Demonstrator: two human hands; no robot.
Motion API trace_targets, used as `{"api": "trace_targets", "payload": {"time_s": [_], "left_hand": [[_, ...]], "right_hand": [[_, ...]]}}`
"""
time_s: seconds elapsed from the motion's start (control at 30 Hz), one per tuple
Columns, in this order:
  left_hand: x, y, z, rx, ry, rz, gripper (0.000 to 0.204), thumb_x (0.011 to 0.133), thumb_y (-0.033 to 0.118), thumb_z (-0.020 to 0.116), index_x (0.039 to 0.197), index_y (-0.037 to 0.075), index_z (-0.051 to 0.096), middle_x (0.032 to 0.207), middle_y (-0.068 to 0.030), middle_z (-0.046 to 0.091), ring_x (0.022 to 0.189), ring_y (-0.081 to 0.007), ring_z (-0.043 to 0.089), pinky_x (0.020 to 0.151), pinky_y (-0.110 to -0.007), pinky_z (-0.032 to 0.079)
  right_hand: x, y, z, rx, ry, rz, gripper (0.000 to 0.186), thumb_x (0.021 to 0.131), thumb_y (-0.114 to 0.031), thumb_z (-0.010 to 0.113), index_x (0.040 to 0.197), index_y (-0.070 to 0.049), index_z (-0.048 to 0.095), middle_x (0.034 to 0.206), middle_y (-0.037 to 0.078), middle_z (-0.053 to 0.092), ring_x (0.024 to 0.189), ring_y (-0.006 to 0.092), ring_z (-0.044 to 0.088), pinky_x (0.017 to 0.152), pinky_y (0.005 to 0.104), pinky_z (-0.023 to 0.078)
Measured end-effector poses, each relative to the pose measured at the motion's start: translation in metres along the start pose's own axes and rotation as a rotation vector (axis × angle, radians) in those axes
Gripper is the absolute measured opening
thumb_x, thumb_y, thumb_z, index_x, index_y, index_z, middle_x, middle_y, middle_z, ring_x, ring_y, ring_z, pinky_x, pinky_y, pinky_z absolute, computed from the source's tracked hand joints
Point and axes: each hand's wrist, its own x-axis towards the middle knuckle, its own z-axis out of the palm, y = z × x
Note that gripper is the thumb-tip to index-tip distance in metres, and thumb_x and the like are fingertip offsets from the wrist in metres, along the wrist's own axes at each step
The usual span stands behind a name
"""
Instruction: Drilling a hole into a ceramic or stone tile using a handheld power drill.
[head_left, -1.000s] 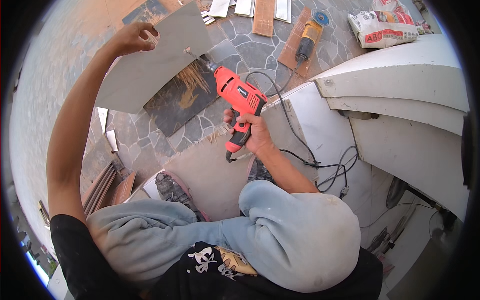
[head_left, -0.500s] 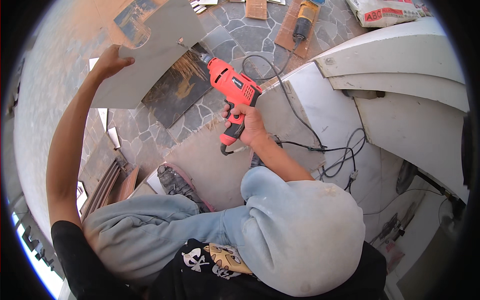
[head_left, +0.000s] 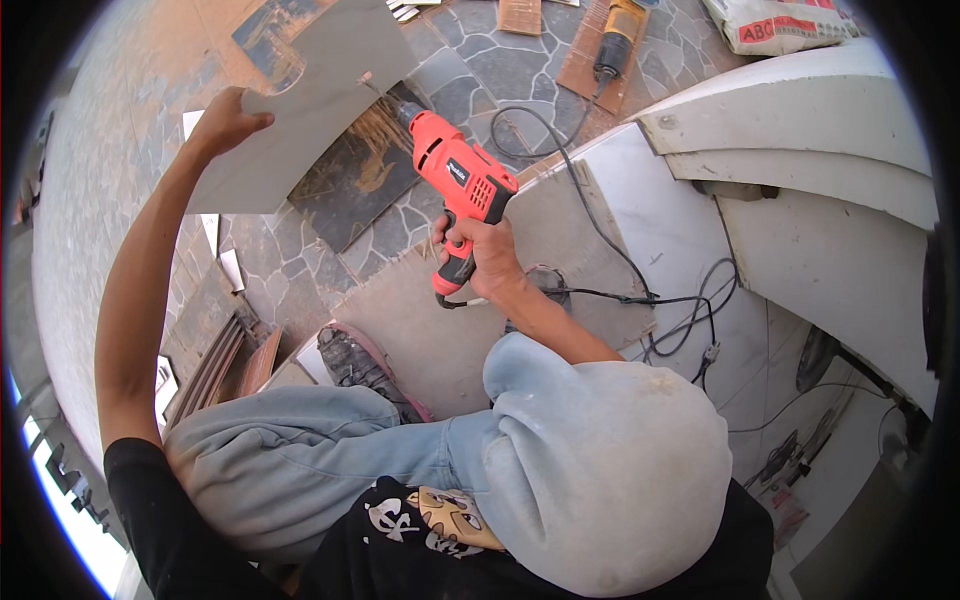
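Note:
My right hand (head_left: pixel 482 252) is wrapped round the grip of a red and black power drill (head_left: pixel 462 165). The bit points up and left, and its tip meets or nearly meets a large grey tile (head_left: pixel 290 140) by the right edge; exact contact I cannot tell. At the tile's upper left, by a curved notch, my left hand (head_left: pixel 230 122) grips the rim with the thumb laid across it. The tile stands tilted over a dark board (head_left: pixel 355 190) on the floor. Orange-brown dust streaks lie on that board under the drill's front.
A yellow and black angle grinder (head_left: pixel 617 40) lies on a brown tile at the far side. The drill's black cord (head_left: pixel 690 298) loops over pale slabs at right. Curved white steps (head_left: pixel 800 130), a printed bag (head_left: pixel 775 25) and stacked brown tile strips (head_left: pixel 225 365) surround me.
The drill has shifted slightly left and turned a little more upright, with my right hand moving along. My left hand keeps its hold on the tile. The whole view has drifted slightly.

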Motion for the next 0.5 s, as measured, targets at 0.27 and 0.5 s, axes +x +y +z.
{"api": "trace_targets", "payload": {"time_s": [0.27,0.5], "left_hand": [[0.0002,0.0033,-0.0034,-0.056,-0.052,-0.057,0.044,0.08,0.024,0.081,0.107,-0.009,0.072,0.1,-0.0248,0.075,0.094,-0.0355,0.074,0.089,-0.042,0.055],[-0.0006,0.002,-0.0017,-0.078,-0.025,-0.031,0.043,0.079,0.024,0.081,0.106,-0.008,0.072,0.099,-0.0242,0.076,0.092,-0.0352,0.074,0.089,-0.042,0.055]], "right_hand": [[-0.0019,0.0037,0.0003,-0.005,0.053,0.002,0.021,0.074,0.003,0.057,0.095,0.0,0.059,0.077,0.01,0.062,0.063,0.0215,0.062,0.05,0.0349,0.053],[-0.0031,0.0022,0.0049,0.012,0.081,0.014,0.019,0.074,0.003,0.056,0.092,0.001,0.06,0.076,0.01,0.061,0.061,0.0229,0.062,0.05,0.0353,0.053]]}}
